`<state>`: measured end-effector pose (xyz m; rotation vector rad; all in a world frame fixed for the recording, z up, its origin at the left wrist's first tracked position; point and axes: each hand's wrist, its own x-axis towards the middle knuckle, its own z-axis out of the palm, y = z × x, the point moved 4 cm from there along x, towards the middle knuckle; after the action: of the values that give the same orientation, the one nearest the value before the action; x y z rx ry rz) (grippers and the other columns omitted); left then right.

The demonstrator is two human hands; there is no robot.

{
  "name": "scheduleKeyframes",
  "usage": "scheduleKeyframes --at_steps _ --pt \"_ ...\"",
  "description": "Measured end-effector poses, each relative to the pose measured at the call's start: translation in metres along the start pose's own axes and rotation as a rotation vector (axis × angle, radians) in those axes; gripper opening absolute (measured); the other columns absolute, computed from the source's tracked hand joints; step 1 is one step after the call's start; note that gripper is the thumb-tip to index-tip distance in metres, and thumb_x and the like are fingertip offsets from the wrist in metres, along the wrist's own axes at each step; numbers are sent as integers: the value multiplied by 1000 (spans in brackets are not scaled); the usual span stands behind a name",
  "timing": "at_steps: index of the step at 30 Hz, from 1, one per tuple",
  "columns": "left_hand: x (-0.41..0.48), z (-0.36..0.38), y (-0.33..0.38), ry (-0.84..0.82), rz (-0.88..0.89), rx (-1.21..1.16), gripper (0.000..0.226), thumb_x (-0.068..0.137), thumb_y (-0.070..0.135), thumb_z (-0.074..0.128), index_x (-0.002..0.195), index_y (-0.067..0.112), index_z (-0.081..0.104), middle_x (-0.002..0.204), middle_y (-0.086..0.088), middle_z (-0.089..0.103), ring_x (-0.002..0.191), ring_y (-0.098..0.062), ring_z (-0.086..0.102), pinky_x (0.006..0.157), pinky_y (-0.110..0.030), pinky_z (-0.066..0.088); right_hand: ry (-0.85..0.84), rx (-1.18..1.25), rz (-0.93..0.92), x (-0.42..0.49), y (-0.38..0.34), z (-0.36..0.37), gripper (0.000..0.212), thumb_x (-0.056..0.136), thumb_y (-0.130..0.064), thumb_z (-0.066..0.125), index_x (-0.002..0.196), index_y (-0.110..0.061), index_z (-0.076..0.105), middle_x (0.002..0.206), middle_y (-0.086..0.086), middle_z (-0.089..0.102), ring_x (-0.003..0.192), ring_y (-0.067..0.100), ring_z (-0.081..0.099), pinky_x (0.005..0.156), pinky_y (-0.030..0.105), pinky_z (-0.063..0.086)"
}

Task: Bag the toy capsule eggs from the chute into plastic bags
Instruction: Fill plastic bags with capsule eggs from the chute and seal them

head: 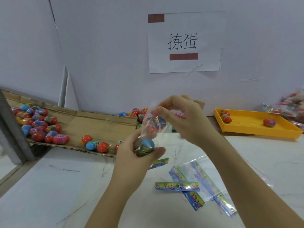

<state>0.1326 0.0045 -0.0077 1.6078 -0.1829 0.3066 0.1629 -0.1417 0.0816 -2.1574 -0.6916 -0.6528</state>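
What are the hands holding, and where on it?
The right hand pinches the clear plastic bag at its top edge; the left hand grips the blue-topped capsule egg round its lower half, at the bag's lower end.

My only camera rides on my head, wide-angled, facing forward and down. My left hand (131, 155) and right hand (187, 119) sit close, mid-frame; the flat white tabletop (49, 186) fills the bottom, the pale wall (107, 46) the top.
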Motion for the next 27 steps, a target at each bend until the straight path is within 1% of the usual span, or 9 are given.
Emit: scheduleKeyframes --at_steps 4,7,11,14,17,19,21,24,27 --pt "0 2 4 -31 -41 -138 56 56 23 83 109 28 68 90 4 76 81 -20 74 66 -23 58 -104 -11 -20 2 1 1 39 86 -64 33 70 -46 63 98 -35 52 112 1 37 97 40 29" --pt "1 3 6 -52 -79 -237 63 49 23 84 110 22 69 93 -5 76 83 -24 74 65 -24 59 -163 -64 -18 2 2 2 59 84 -77 14 63 -49 61 121 -37 37 131 2 20 109 44 18" --pt "2 3 6 -62 -101 -312 70 42 26 86 109 18 69 93 -9 76 83 -27 74 64 -24 58 -215 -206 -59 -2 -3 4 65 78 -81 3 56 -50 56 125 -30 27 124 -6 9 104 36 6" --pt "0 4 5 -106 -116 -279 69 45 29 87 111 19 69 96 -8 76 88 -27 74 69 -27 59 -293 -235 -46 -3 -5 2 41 83 -77 29 60 -55 56 124 -29 26 118 -8 8 100 33 7" --pt "-1 5 5 -107 -130 -273 61 47 33 86 105 21 74 96 -8 76 90 -27 73 72 -27 59 -293 -113 39 -2 2 -4 20 70 -70 59 77 -52 59 127 -28 27 119 -8 12 100 30 11" --pt "-1 4 7 -80 -124 -298 50 46 35 85 94 25 78 96 -8 76 91 -26 73 71 -24 58 -249 21 132 -1 6 -5 46 61 -70 64 103 -60 48 130 -24 27 124 -1 22 99 28 21" --pt "-1 4 9 -62 -123 -349 45 46 35 83 90 29 79 97 -7 76 92 -23 73 71 -23 58 -275 189 287 -1 15 -1 74 56 -71 69 121 -54 38 130 -18 36 114 -1 43 85 19 38" --pt "-1 3 10 -51 -140 -395 47 44 33 83 90 28 80 95 -6 77 89 -19 74 69 -21 57 -443 298 354 -5 23 13 52 61 -66 72 100 -32 62 98 -14 69 80 -6 63 59 11 46" --pt "-1 2 10 -49 -141 -371 58 45 33 83 102 23 75 93 -7 77 83 -21 74 68 -22 58 -303 413 328 -3 26 19 23 73 -39 80 79 -18 72 75 -2 72 65 3 62 57 18 47"
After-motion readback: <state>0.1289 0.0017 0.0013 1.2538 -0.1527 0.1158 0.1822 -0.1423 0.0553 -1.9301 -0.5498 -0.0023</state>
